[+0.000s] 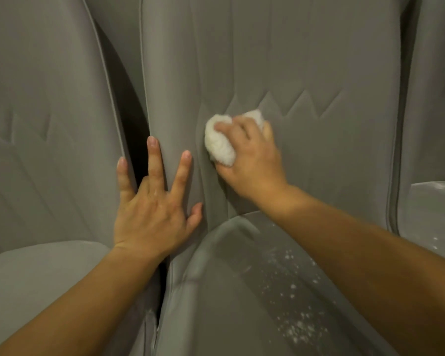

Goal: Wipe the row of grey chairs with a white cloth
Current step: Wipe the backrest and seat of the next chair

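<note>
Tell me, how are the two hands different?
The left hand has straight, spread fingers and holds nothing; the right hand curls round a white cloth. The left hand lies at the edge of the grey backrest, by the dark gap; the right hand is nearer the middle, by the zigzag stitching. Both are on the same grey backrest.

The middle chair's backrest (280,60) is plain grey with a stitched zigzag line across it. Its seat cushion (242,291) is the same grey, flecked with white specks. The cloth (220,145) is white and fluffy. The left chair (44,111) is grey too.
</note>
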